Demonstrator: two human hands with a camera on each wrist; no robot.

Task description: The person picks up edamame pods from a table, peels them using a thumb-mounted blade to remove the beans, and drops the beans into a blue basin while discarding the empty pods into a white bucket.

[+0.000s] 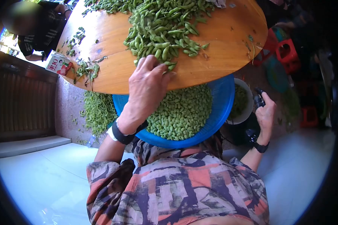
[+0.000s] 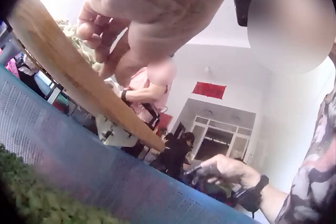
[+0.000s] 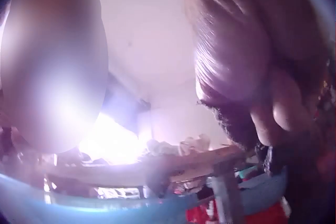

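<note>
My left hand reaches over the near edge of the wooden table, fingers curled down at the front of a heap of green soybean pods. A pod shows at its fingertips, pinched there. Below the table edge, a blue plastic basket full of shelled green beans sits against my body. Off to the basket's right is my right hand, raised beside a white bucket. Black coverings show at its fingers; I cannot tell whether it pinches anything.
Empty-looking pod husks lie piled on the floor at left. A printed carton and loose leaves are at the table's left edge. Another person sits across at upper left. Red stools stand at right.
</note>
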